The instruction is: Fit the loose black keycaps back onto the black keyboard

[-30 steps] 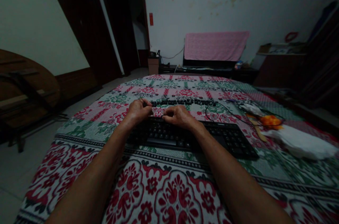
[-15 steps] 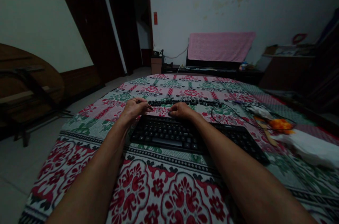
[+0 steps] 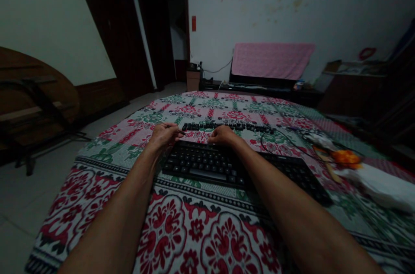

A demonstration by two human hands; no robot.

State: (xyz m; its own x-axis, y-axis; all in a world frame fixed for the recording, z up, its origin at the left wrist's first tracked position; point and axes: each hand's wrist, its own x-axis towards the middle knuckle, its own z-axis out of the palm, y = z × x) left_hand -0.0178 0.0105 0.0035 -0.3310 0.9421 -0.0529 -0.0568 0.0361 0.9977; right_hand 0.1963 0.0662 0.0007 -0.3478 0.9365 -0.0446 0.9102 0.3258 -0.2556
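black plastic keyboard point(image 3: 194, 164), long and rectangular, lies on the bench point(image 3: 191, 194) with its near edge towards the wearer; bench dressed in a floral cloth point(image 3: 162, 226) of red, green, pink and white. bare right forearm point(image 3: 275, 183) crosses above the keyboard and hides part of its keys.

left hand point(image 3: 165, 135): just past the far left corner of the keyboard, fingers closed around a thin, dark, stick-like tool point(image 3: 182, 132), its tip pointing right. type of tool cannot be made out.

right hand point(image 3: 223, 135): near the keyboard's far edge, to the right of the tool tip; thumb and fingers curled towards each other. cannot tell whether anything is pinched between them.

beyond both hands: a row of small black blocks point(image 3: 193, 127), resembling keycaps, runs roughly parallel to the keyboard, well apart from its far edge. at the row's right end, a thin black cable point(image 3: 285, 136) curves off to the right.

right side of bench: bright orange bundle point(image 3: 346, 158), narrow tan strip point(image 3: 331, 172) and crumpled white sheet point(image 3: 385, 185), close together.

background: pink towel point(image 3: 272, 61) draped over a dark panel point(image 3: 259, 80).
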